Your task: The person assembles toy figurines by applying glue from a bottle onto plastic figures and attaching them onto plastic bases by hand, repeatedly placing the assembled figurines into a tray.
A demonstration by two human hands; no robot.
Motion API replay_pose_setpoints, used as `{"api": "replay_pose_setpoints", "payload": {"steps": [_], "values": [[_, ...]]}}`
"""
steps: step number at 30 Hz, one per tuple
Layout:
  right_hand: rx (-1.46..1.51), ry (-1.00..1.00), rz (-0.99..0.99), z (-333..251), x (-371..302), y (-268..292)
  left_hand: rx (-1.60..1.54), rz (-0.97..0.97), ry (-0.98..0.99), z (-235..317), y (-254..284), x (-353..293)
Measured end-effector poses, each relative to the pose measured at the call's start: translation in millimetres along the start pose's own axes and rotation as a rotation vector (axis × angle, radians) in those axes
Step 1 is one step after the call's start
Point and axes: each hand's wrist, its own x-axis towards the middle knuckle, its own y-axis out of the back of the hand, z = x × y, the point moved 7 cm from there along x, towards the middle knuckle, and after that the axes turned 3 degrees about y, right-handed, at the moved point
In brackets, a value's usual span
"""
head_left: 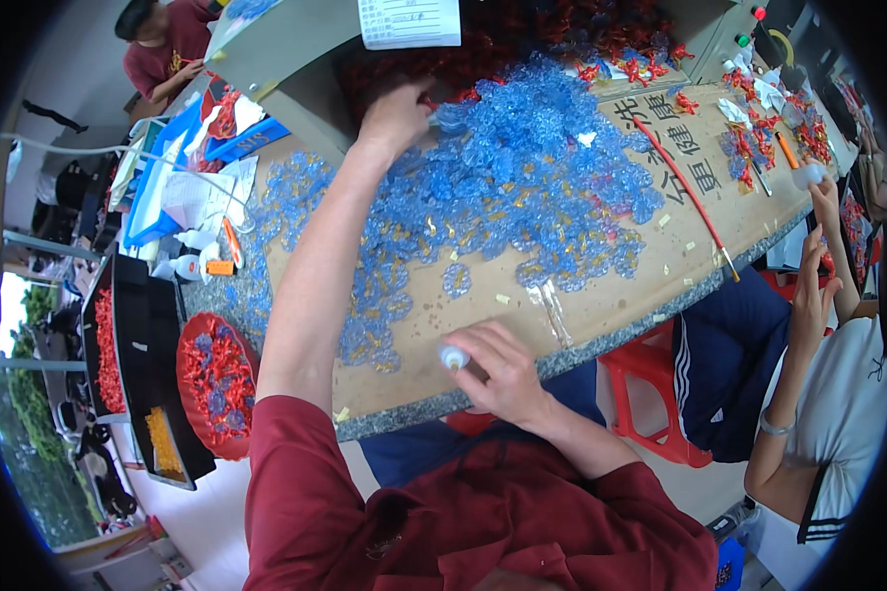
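At the opening of the grey box (pixel 306 94), my left hand (pixel 396 118) reaches across the table with its fingers curled. A bit of red shows at its fingertips, but what they hold is unclear. Beside and below it spreads a large heap of clear blue plastic pieces (pixel 522 158), some with yellow parts inside. My right hand (pixel 508 372), close to the table's near edge, is wrapped round a small white squeeze bottle (pixel 453 356). Its tip points toward me. Red pieces (pixel 503 39) fill the shadowed inside of the box.
A red tray (pixel 247 366) of red and blue pieces and black bins (pixel 140 325) stand on the left. Beyond them are a blue tray (pixel 158 231) and white bottles (pixel 195 239). A red rod (pixel 682 187) lies on the cardboard (pixel 601 315). Co-workers sit right and far left.
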Motion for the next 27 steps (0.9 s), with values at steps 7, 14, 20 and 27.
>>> {"api": "replay_pose_setpoints", "payload": {"steps": [7, 14, 20, 27], "values": [[0.02, 0.029, -0.011, -0.9, 4.3, -3.2, 0.221, 0.253, 0.063, -44.8, -23.9, 61.7], [0.045, 0.022, -0.004, -2.4, 6.6, 1.1, 0.145, 0.245, 0.116, -61.7, -35.2, 66.9], [0.063, 0.004, 0.035, 0.7, 1.0, 7.1, -0.05, 0.202, 0.132, -25.8, -2.0, 47.7], [0.178, -0.048, 0.162, 3.4, -7.0, 15.3, -1.67, -0.281, 0.615, 48.2, 44.4, -96.8]]}}
